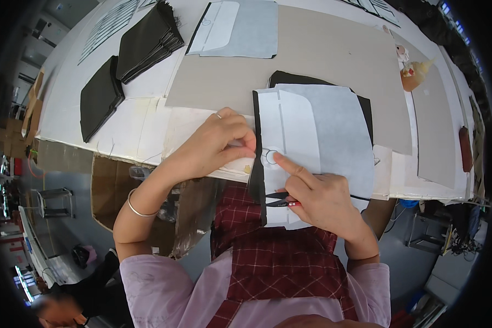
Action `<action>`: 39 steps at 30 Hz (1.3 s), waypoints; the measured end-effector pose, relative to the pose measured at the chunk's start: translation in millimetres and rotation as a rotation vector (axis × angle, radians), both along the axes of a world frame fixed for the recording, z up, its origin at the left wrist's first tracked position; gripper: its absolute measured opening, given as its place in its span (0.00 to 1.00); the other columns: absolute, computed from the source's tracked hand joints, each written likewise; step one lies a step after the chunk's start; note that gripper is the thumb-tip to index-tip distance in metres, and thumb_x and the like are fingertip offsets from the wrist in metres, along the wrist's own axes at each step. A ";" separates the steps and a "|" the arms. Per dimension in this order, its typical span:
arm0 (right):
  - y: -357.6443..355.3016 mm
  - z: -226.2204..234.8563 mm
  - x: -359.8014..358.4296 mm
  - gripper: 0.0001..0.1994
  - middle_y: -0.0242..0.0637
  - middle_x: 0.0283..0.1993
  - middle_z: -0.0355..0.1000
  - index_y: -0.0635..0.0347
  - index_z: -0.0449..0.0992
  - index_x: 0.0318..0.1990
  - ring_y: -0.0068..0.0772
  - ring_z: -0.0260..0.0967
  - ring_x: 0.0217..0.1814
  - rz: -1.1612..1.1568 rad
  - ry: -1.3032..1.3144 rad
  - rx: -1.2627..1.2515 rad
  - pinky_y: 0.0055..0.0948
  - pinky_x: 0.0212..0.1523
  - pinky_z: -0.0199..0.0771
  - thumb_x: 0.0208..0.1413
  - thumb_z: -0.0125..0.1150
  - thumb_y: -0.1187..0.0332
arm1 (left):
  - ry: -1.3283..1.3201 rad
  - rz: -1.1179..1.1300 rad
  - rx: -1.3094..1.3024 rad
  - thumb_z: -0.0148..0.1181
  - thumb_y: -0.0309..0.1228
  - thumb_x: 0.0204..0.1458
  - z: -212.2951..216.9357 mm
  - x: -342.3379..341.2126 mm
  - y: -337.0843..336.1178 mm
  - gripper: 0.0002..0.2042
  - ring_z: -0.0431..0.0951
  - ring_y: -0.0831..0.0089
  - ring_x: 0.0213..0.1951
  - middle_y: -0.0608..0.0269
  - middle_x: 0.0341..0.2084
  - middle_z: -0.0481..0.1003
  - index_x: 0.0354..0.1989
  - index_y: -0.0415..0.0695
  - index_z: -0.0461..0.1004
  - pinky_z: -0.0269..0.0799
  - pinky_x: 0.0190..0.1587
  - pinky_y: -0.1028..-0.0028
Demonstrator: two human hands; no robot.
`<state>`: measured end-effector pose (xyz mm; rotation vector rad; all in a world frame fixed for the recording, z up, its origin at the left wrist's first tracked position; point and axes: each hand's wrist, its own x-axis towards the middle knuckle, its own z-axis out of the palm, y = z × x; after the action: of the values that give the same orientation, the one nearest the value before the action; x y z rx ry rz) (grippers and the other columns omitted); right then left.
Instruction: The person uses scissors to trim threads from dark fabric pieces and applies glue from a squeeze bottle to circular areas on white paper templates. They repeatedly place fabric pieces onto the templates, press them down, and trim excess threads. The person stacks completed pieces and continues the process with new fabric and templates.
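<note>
In front of me lies a pale blue panel [339,126] with a white flap-shaped piece [298,120] on it and a black strip down its left side. Its near end reaches past the table edge. My left hand [218,142] pinches at that black strip; whatever sits between thumb and fingers is too small to make out. On the white piece, beside a small drawn circle, rests the stretched index finger of my right hand [320,197]. Its other fingers are curled around dark thread snips [279,204] with a bit of red. A black panel [366,112] shows underneath.
Two stacks of black panels [147,44] [99,101] lie at the left of the table. A similar pale panel [257,30] lies at the far side on a grey board [333,41]. A cardboard box [106,191] stands below the table edge; another person [87,292] is at lower left.
</note>
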<state>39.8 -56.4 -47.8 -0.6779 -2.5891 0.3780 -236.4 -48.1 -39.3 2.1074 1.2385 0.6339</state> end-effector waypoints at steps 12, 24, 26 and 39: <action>-1.6 4.1 -2.7 0.11 0.38 0.59 0.74 0.55 0.70 0.28 0.25 0.73 0.20 -0.008 -0.014 -0.027 0.25 0.20 0.70 0.42 0.70 0.69 | -0.109 -0.056 -0.136 0.67 0.26 0.53 -1.0 2.3 12.7 0.08 0.74 0.74 0.36 0.67 0.29 0.76 0.40 0.41 0.79 0.70 0.40 0.72; 44.9 70.3 8.6 0.18 0.38 0.24 0.72 0.57 0.73 0.30 0.39 0.69 0.19 0.046 -0.070 -0.192 0.32 0.21 0.64 0.53 0.69 0.52 | -0.379 0.056 -0.421 0.63 0.24 0.58 -3.2 -2.8 12.7 0.04 0.75 0.81 0.36 0.67 0.31 0.78 0.37 0.36 0.77 0.72 0.44 0.78; 68.4 63.8 -2.6 0.21 0.40 0.19 0.70 0.59 0.74 0.29 0.42 0.68 0.19 0.070 -0.175 -0.184 0.35 0.21 0.63 0.55 0.66 0.49 | -0.384 0.091 -0.411 0.63 0.23 0.58 -3.4 0.2 11.3 0.03 0.75 0.82 0.36 0.67 0.30 0.78 0.37 0.37 0.77 0.72 0.44 0.78; 130.1 46.6 -50.3 0.21 0.43 0.14 0.60 0.61 0.73 0.23 0.47 0.58 0.19 0.328 -0.470 -0.378 0.40 0.24 0.56 0.57 0.65 0.52 | -0.454 0.138 -0.418 0.62 0.24 0.59 -9.5 -0.9 10.2 0.05 0.77 0.80 0.37 0.65 0.33 0.79 0.39 0.35 0.78 0.74 0.44 0.78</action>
<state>-10.6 73.7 -1.2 -0.5030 -3.1244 0.9267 -237.3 -37.9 -48.8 1.4462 1.1405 0.7831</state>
